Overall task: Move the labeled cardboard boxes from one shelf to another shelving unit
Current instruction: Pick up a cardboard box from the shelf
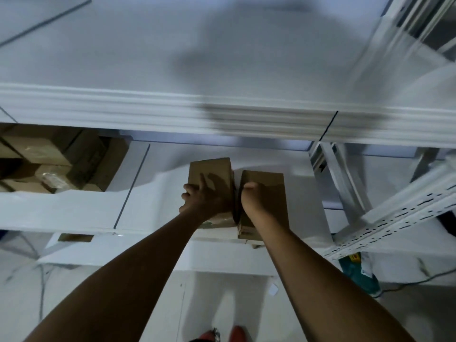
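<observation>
Two brown cardboard boxes sit side by side on a white shelf [153,208] just below the top shelf. My left hand [204,198] grips the left box [209,170] from above, fingers spread on its top. Around the near left edge of the right box [269,188] my right hand [251,196] is closed, thumb on top. A narrow gap separates the two boxes. Their labels are mostly hidden by my hands; a bit of tape shows at the near end of the left box.
A pile of several cardboard boxes [56,159] fills the left part of the shelf. The wide white top shelf [172,112] overhangs above. A perforated metal shelving upright [404,213] slants at right. A teal packet [360,272] lies on the floor.
</observation>
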The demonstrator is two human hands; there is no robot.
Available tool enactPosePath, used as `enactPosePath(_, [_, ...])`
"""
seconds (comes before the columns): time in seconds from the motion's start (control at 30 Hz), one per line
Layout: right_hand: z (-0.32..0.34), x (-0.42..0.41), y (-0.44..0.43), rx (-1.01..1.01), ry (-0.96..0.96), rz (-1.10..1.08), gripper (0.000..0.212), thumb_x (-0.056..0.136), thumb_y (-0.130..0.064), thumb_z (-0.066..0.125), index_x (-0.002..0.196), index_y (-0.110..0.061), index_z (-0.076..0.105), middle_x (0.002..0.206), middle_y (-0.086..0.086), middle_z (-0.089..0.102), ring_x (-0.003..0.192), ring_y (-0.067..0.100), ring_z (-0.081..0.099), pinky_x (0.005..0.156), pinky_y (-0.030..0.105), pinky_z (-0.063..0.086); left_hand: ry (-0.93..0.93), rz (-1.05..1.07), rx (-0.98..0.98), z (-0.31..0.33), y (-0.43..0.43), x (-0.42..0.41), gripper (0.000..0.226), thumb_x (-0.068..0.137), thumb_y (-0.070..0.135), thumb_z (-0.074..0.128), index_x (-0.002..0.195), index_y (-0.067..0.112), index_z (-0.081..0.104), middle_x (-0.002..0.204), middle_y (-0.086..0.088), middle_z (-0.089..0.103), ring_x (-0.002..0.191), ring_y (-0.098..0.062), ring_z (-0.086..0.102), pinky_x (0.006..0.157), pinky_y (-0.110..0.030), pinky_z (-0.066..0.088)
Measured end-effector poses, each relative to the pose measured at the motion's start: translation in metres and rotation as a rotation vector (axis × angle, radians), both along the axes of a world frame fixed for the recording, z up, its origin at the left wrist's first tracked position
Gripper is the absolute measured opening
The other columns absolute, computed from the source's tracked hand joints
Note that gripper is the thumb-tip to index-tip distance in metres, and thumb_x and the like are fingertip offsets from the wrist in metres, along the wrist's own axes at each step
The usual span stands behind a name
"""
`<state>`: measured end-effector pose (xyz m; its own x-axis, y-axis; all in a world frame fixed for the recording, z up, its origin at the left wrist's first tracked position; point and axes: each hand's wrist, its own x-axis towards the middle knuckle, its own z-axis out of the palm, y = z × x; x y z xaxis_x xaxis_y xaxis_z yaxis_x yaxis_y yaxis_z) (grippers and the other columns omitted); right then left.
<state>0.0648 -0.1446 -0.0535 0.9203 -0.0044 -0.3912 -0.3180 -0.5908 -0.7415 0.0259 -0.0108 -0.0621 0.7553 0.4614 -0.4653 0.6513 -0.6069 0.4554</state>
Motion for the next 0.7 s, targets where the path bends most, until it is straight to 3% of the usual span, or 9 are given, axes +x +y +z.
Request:
enactPosePath(0.13, [0.013,0.008,-0.008,0.193,0.106,-0.165,0.036,0.103,-0.028,0.042,0.075,-0.021,0.064,0.082,0.003,0.066,0.073,0.018,0.062,0.064,0.031,0.046,-0.093,0.017,-0.085,0.022,0.028,0.004,0.132,0.066,0.070,0.070,0.162,0.033,-0.013,0.160,-0.022,0.017,0.142,-0.051,0.027,0.114,-0.059,0.035])
enactPosePath(0.23, [0.021,0.004,-0.009,0.434,0.192,-0.291,0.029,0.103,-0.030,0.048,0.078,-0.020,0.060,0.093,0.006,0.064,0.083,0.020,0.060,0.083,0.038,0.047,-0.209,0.148,-0.409,0.048,0.048,-0.001,0.118,0.062,0.069,0.070,0.161,0.028,0.021,0.154,-0.020,0.040,0.133,-0.044,0.049,0.109,-0.055,0.046])
enactPosePath(0.3, [0.025,0.000,-0.006,0.542,0.231,-0.296,0.025,0.101,-0.032,0.053,0.084,-0.018,0.064,0.100,0.008,0.066,0.088,0.022,0.061,0.094,0.045,0.049,-0.229,0.138,-0.651,0.065,0.057,-0.010,0.080,0.079,0.069,0.064,0.144,0.026,0.047,0.139,-0.017,0.059,0.111,-0.035,0.065,0.089,-0.048,0.057])
enactPosePath(0.37, [0.029,-0.007,0.000,0.651,0.255,-0.266,0.021,0.101,-0.030,0.053,0.099,-0.016,0.068,0.121,0.011,0.067,0.110,0.026,0.062,0.104,0.047,0.049,-0.232,0.173,-0.783,0.076,0.060,-0.023,0.071,0.077,0.069,0.060,0.132,0.026,0.055,0.124,-0.014,0.066,0.104,-0.033,0.066,0.079,-0.041,0.057])
enactPosePath(0.47, [0.032,-0.018,0.011,0.816,0.284,-0.256,0.030,0.101,-0.027,0.049,0.121,-0.017,0.069,0.138,0.011,0.064,0.129,0.029,0.057,0.109,0.051,0.047,-0.299,0.254,-0.979,0.077,0.060,-0.037,0.074,0.074,0.067,0.058,0.134,0.024,0.061,0.128,-0.020,0.065,0.116,-0.042,0.064,0.094,-0.054,0.056])
enactPosePath(0.6, [0.033,-0.037,0.013,0.765,0.283,-0.253,0.025,0.096,-0.035,0.056,0.106,-0.019,0.072,0.125,0.014,0.071,0.113,0.031,0.065,0.096,0.047,0.056,-0.312,0.358,-1.431,0.054,0.063,-0.060,0.081,0.072,0.069,0.061,0.136,0.019,0.068,0.136,-0.025,0.067,0.120,-0.050,0.065,0.101,-0.067,0.047])
enactPosePath(0.7, [0.030,-0.052,0.006,0.796,0.346,-0.206,0.037,0.092,-0.048,0.062,0.115,-0.020,0.070,0.119,0.013,0.073,0.112,0.036,0.067,0.098,0.054,0.055,-0.304,0.352,-1.712,0.033,0.060,-0.081,0.088,0.071,0.070,0.062,0.138,0.013,0.066,0.141,-0.031,0.060,0.119,-0.055,0.063,0.102,-0.068,0.044])
